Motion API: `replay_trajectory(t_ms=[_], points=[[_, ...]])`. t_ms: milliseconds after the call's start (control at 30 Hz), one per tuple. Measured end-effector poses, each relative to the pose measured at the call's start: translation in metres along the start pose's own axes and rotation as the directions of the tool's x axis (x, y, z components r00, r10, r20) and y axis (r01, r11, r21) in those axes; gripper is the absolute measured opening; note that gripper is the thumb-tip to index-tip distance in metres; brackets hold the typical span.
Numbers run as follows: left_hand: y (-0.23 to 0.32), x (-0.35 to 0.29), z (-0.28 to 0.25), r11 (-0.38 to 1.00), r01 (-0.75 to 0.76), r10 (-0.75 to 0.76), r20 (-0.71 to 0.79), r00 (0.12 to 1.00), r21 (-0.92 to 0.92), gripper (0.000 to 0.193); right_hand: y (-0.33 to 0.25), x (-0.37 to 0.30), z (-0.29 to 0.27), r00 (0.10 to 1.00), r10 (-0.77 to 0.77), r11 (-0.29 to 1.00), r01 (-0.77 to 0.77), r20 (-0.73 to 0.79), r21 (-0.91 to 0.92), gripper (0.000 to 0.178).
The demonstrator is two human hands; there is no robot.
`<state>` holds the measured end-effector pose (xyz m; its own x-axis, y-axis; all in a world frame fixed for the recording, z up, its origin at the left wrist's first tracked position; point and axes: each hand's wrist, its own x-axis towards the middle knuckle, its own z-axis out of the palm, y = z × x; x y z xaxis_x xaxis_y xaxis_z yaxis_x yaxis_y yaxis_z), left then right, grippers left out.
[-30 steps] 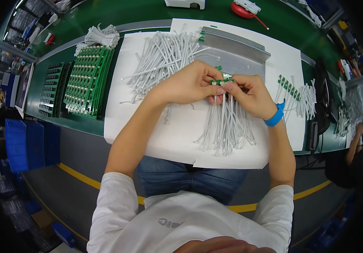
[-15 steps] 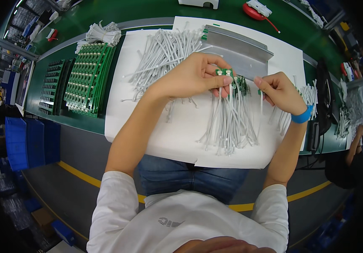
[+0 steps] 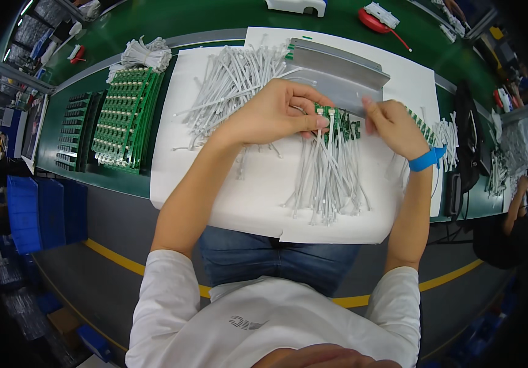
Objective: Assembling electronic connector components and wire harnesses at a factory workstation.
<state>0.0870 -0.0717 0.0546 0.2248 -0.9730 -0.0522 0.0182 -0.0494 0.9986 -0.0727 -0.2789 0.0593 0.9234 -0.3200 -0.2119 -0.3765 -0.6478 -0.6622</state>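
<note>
My left hand (image 3: 285, 113) is closed on a small green circuit board strip (image 3: 325, 111) with white connectors, its thumb pressed on the front. White cables (image 3: 331, 162) hang from this area and fan out towards me over the white sheet. Just right of the strip lie more small green boards (image 3: 350, 126) with cables attached. Close beside them is my right hand (image 3: 393, 126), a blue band (image 3: 426, 159) around its wrist. Its fingertips are smeared by motion, and I cannot make out anything between them.
An angled grey metal plate (image 3: 337, 64) stands on the white sheet (image 3: 239, 208) behind my hands. Loose white cables (image 3: 233, 80) are heaped at left. Stacked green panels (image 3: 123, 119) and black strips (image 3: 75, 132) stand farther left. Another cable bundle (image 3: 447, 141) lies at right.
My right hand has moved left towards the small boards. The small board with a cable that hung from its fingers no longer shows there. My left hand still holds the strip.
</note>
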Motion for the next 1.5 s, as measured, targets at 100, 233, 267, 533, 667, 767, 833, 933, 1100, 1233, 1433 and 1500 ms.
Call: replay_trajectory(t_ms=[100,233,267,533,667,767,833,933,1100,1233,1433,1500], points=[[-0.007,0.003,0.002,0.999,0.012,-0.013,-0.026,1.0,-0.031,0.026,-0.006,0.0,0.007,0.978,-0.186,0.976,0.195,-0.093,0.093,0.049],[-0.012,0.003,0.003,0.994,-0.032,0.026,-0.061,0.998,-0.104,0.019,-0.029,-0.001,0.027,0.947,-0.307,0.93,0.278,0.094,0.241,0.03],[-0.012,0.002,0.001,0.994,-0.034,0.027,-0.063,0.998,-0.104,0.019,-0.027,0.001,0.032,0.938,-0.345,0.909,0.323,0.04,0.262,0.028],[-0.008,-0.001,0.003,0.999,0.0,0.006,0.16,0.987,-0.041,0.016,-0.022,-0.003,0.038,0.925,-0.371,0.762,0.252,0.083,0.596,0.03],[0.002,-0.003,0.004,0.997,0.018,-0.002,0.222,0.975,-0.069,0.018,-0.016,-0.004,0.033,0.903,-0.376,0.692,0.124,0.208,0.711,0.031],[0.003,-0.005,0.003,0.987,0.014,0.034,0.288,0.957,-0.163,0.014,-0.02,-0.006,0.029,0.838,-0.484,0.657,0.157,0.252,0.738,0.032],[0.006,-0.008,-0.001,0.998,0.052,-0.043,0.204,0.978,-0.037,0.017,-0.027,-0.01,0.022,0.89,-0.411,0.747,0.203,0.199,0.633,0.035],[0.005,-0.007,-0.005,0.993,0.103,-0.107,0.076,0.991,0.062,0.021,-0.021,-0.007,0.011,0.94,-0.322,0.836,0.227,0.11,0.5,0.04],[-0.01,0.003,0.004,0.833,0.011,0.088,-0.151,0.985,0.553,0.029,0.02,-0.001,-0.004,0.983,-0.183,0.951,0.185,-0.033,0.246,0.036],[-0.007,0.005,0.008,0.754,0.009,0.211,-0.256,0.943,0.657,0.035,0.046,-0.017,-0.048,0.895,0.003,1.0,-0.013,-0.447,-0.021,0.025],[-0.008,0.006,0.009,0.785,-0.081,0.323,-0.294,0.9,0.614,0.03,0.074,-0.05,-0.051,0.93,0.116,0.934,-0.221,-0.348,-0.281,0.038],[-0.005,0.007,0.011,0.761,-0.075,0.316,-0.267,0.91,0.645,0.029,0.089,-0.054,-0.053,0.925,0.014,0.943,-0.139,-0.38,-0.302,0.034]])
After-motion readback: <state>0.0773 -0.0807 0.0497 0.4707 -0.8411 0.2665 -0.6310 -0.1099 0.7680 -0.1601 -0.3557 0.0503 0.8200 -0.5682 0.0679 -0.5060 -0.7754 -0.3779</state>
